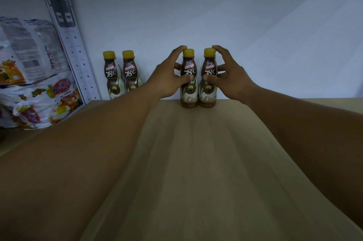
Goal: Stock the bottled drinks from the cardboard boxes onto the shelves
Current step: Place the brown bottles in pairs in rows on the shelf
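Gripping two upright bottles at back of shelf [196,152]: left hand [169,76] is curling fingers and thumb round left bottle [189,93], right hand [232,76] round right bottle [207,92]. Both are standing just beside each other. Two more bottles [130,75] are standing near, leftward.

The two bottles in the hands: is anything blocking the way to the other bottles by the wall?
Nothing visible does. The left hand grips the left-hand bottle, the right hand the right-hand bottle; both stand on the shelf. The gap toward the nearest shelved bottle looks bare, though the left wrist hides part of it.
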`<state>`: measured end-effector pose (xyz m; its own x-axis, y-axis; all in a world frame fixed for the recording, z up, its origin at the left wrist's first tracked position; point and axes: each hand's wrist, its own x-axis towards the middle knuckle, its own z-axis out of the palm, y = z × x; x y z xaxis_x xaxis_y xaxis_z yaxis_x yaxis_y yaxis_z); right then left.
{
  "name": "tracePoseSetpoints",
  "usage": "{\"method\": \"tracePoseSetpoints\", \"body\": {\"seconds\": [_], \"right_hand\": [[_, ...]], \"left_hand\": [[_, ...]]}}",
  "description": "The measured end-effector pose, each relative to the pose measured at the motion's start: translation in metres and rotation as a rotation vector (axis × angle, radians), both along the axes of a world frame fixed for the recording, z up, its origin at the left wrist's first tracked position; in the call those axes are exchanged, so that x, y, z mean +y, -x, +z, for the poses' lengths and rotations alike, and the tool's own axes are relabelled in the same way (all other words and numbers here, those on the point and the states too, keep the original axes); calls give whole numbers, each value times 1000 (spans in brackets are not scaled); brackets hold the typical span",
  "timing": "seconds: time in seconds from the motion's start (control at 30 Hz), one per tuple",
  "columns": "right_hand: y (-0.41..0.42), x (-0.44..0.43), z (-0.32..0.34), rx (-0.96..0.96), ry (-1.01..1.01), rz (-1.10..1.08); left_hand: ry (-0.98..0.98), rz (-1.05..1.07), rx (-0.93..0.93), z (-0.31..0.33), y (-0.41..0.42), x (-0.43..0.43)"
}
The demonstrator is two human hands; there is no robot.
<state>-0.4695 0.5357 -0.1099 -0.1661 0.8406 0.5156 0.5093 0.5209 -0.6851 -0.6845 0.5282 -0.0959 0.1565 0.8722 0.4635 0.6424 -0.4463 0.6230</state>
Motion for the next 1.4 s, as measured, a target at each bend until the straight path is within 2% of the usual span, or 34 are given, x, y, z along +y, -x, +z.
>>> {"method": "tracePoseSetpoints", "body": {"seconds": [1.4], "right_hand": [[-5,-7,0,22,38,-11]], "left_hand": [[19,-7,-52,-2,-9,6]]}}
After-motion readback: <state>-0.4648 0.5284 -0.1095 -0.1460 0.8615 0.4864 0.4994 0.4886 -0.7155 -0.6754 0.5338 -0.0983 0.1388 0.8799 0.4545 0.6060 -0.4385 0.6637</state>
